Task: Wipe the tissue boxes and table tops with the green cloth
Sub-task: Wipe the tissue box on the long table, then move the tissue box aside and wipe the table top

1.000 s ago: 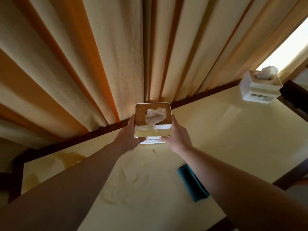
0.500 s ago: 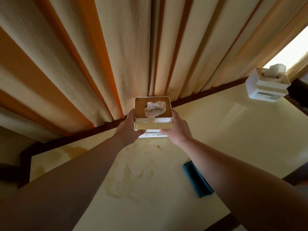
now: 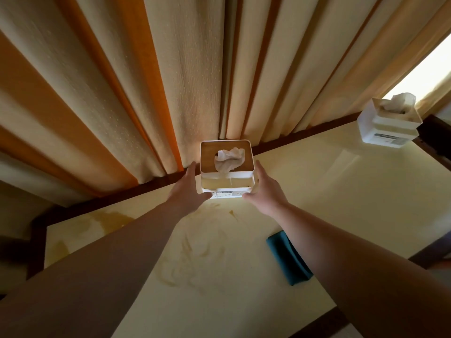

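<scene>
A person reaches both bare arms over a pale yellow table (image 3: 317,191) with a smooth, slightly shiny top and a dark brown wooden edge. At the far side of the table, close to the curtain, stands a square white tissue box (image 3: 225,172) with rounded corners and a brown wood-like lid; a crumpled white tissue (image 3: 229,160) comes out of the opening in the lid. The left hand (image 3: 188,189) is at the left side of the box with the fingers straight and the thumb touching the near lower corner. The right hand (image 3: 264,189) is at the right side, fingers also stretched out and loose, thumb at the near right corner; neither hand curls around the box, they lie flat against or just beside its walls. A second tissue box (image 3: 388,125), white and of similar shape, stands far to the right on the same table, also with a tissue sticking up. The green cloth (image 3: 288,257), dark teal and folded into a long flat rectangle, lies on the table nearer to the person, partly under the right forearm. Faint brownish smears and streaks show on the table top to the left and in the middle. Behind hangs a heavy curtain (image 3: 195,69) in cream and orange folds with a fine woven texture.
</scene>
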`<state>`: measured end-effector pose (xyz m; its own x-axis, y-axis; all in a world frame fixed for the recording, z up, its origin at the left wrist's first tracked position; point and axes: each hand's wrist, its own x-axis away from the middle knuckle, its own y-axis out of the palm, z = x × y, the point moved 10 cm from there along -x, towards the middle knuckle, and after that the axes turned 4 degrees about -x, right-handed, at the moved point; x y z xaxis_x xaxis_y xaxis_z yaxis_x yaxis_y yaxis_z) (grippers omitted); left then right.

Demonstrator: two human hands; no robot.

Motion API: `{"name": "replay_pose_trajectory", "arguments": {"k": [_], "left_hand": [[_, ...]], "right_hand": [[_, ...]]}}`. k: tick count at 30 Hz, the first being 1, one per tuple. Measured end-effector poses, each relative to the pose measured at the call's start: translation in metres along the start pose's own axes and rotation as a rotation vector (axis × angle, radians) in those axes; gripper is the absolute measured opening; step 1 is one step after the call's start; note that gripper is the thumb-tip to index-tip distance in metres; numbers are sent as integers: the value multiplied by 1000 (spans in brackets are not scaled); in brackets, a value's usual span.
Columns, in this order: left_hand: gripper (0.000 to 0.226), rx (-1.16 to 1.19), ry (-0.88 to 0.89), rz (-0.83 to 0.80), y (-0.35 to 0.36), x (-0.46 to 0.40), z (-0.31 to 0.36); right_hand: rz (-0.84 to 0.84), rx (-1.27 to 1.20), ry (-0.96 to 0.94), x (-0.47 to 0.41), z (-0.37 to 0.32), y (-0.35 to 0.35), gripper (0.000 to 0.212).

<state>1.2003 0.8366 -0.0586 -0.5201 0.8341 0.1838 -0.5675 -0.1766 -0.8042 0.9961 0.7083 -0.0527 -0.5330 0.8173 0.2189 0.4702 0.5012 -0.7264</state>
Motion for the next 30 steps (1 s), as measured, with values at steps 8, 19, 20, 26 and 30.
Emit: {"name": "replay_pose_trajectory", "arguments": {"k": [8,19,20,26,30], "left_hand": [[80,-39,-19,-3,23,75,-41],[87,35,-19,54,21,79,-24],[92,45,-32,56,20,74,-22],[118,81,-92,-16,21,36,-2],[117,196,-109,-58,25,14,5]], "right_hand": [[134,176,-16,81,50,-3,60],[89,122,-41,78,25,8,65],[77,116,-36,71,19,8,69],[44,-8,7,27,-5,6,102],[-21,-60,55,5,-4,12,117]]}}
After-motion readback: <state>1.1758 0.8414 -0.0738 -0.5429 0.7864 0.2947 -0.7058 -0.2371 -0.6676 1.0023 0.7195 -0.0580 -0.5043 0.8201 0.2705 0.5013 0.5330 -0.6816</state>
